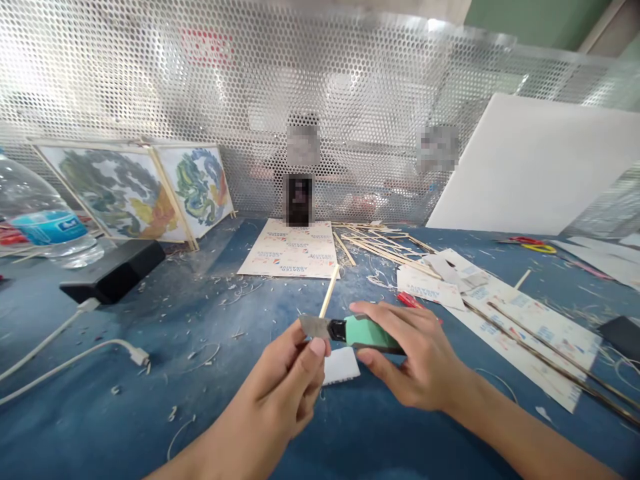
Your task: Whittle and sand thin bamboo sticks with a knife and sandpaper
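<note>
Within right hand [420,350], one knife [361,331]

There are two bare hands of the person: one left hand [293,380] and one right hand [415,353]. I count one utility knife [370,332] and one held wooden strip [329,291]. The loose wooden strips [395,255] are several, but they overlap, so their exact number I cannot tell. Two dark sticks [525,344] lie at the right. The painted dragon panels [197,183] are two, the plastic water bottle [55,223] is one, the black box [115,270] is one, and the white cables [45,340] are two. There is one large white board [540,163], one perforated metal screen [125,80], and at least two coated-abrasive sheets [295,250].
</note>
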`<state>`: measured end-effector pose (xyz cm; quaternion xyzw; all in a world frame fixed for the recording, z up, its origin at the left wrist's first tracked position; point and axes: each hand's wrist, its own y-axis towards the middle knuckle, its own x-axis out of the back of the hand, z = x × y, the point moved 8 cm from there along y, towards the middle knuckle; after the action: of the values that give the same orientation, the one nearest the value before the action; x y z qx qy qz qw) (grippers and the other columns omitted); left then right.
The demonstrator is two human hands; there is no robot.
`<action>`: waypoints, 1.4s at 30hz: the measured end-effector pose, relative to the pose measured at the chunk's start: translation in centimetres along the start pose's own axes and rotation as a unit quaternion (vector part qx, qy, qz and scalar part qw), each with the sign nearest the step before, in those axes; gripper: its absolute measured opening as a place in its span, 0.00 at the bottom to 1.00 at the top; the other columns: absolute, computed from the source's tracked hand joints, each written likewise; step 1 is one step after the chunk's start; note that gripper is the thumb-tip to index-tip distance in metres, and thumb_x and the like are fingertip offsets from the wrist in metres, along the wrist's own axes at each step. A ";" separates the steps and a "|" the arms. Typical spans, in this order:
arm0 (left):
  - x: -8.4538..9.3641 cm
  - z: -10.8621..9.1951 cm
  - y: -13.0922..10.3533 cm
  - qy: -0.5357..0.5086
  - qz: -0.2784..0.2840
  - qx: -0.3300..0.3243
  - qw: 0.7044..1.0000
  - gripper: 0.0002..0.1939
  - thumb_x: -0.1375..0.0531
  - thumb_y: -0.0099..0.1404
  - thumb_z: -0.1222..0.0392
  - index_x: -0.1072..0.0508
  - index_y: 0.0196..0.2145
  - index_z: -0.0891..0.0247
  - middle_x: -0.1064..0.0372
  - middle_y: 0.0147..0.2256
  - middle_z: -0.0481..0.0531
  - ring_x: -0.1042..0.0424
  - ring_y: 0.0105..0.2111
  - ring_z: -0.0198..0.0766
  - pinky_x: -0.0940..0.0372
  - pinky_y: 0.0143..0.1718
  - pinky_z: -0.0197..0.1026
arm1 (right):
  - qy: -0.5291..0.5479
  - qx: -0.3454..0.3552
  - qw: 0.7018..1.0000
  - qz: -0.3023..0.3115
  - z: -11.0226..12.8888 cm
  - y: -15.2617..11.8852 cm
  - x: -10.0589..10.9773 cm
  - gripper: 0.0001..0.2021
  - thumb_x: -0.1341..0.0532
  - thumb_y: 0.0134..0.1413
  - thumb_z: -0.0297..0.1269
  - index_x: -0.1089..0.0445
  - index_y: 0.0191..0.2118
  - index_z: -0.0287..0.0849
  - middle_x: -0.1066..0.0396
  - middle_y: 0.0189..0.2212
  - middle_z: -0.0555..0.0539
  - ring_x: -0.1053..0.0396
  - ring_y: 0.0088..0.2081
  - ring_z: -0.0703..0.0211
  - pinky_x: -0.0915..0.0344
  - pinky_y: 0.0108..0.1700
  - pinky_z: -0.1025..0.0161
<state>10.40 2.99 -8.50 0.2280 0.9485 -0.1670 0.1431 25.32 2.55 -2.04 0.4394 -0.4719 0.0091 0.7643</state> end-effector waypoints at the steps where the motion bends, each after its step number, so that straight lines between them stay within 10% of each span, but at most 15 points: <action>1: -0.1 0.2 -0.2 -0.005 0.006 0.010 1.000 0.18 0.41 0.69 0.43 0.39 0.34 0.59 0.53 0.25 0.39 0.57 0.22 0.27 0.54 0.20 0.28 | 0.001 0.005 1.000 0.002 0.0 0.0 0.0 0.20 0.43 0.64 0.46 0.32 0.55 0.39 0.20 0.42 0.44 0.21 0.40 0.52 0.28 0.36 0.59; 26: 1.8 -0.6 1.7 0.201 -0.068 -0.050 0.976 0.27 0.46 0.69 0.36 0.45 0.23 0.59 0.58 0.17 0.38 0.63 0.18 0.28 0.64 0.17 0.35 | -0.127 -0.012 0.989 -0.073 0.8 0.1 0.6 0.22 0.37 0.60 0.47 0.29 0.54 0.37 0.20 0.40 0.44 0.22 0.34 0.53 0.31 0.34 0.59; 32: 1.8 -0.9 1.3 0.235 -0.082 -0.023 0.968 0.30 0.51 0.70 0.35 0.43 0.20 0.61 0.63 0.18 0.39 0.64 0.19 0.30 0.64 0.20 0.38 | -0.219 -0.165 0.956 -0.103 -4.1 0.0 2.5 0.20 0.41 0.64 0.49 0.28 0.54 0.44 0.19 0.39 0.44 0.22 0.34 0.51 0.35 0.29 0.61; 35: 1.2 -1.3 1.1 0.179 -0.068 -0.038 0.981 0.25 0.51 0.71 0.36 0.31 0.35 0.60 0.61 0.19 0.38 0.61 0.18 0.30 0.62 0.18 0.34 | -0.193 -0.207 0.953 -0.111 -6.1 -0.1 3.3 0.19 0.43 0.64 0.51 0.27 0.51 0.44 0.19 0.38 0.44 0.22 0.37 0.46 0.32 0.32 0.59; 42: 0.8 -1.3 1.0 0.014 -0.036 -0.036 0.999 0.15 0.46 0.72 0.45 0.39 0.35 0.57 0.58 0.23 0.38 0.63 0.20 0.28 0.61 0.16 0.29 | -0.019 -0.023 0.999 -0.028 -1.0 0.2 0.7 0.20 0.40 0.61 0.43 0.32 0.55 0.40 0.21 0.44 0.41 0.22 0.39 0.51 0.28 0.37 0.57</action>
<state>9.96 4.67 -7.85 0.1911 0.9634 -0.1340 0.1316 26.34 3.02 -1.58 0.4352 -0.4737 -0.0314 0.7650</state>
